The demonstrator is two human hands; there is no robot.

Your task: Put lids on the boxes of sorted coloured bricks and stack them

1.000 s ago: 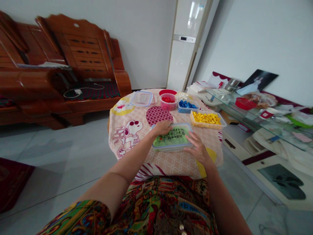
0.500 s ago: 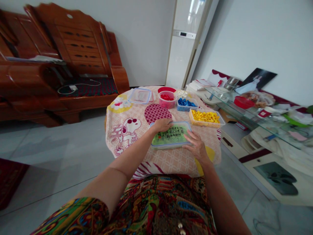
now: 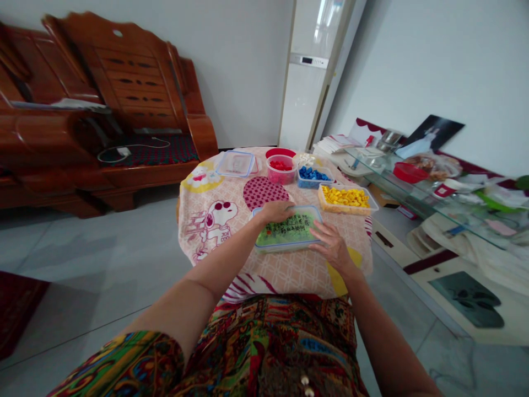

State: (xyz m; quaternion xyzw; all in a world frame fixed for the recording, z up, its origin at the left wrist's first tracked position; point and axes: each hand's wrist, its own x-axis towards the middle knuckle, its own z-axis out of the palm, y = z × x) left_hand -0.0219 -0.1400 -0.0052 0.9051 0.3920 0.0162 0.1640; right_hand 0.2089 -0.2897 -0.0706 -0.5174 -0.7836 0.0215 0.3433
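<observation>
I see a home's living room on my remote feed, carved wooden settee (image 3: 132,63) at ten o'clock, tall white appliance (image 3: 301,102) toward one, cluttered glass shelf (image 3: 417,194) at three

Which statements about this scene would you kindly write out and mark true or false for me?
1. The left hand is on the lidded box. True.
2. The right hand is in the yellow pieces. False: it is at the right end of the lidded box.
3. The yellow pieces lie in a box without a lid on it. True.
4. The blue pieces fill the round tub. False: the round tub holds red pieces.
5. Dark writing shows on top of the lidded box. True.
</observation>
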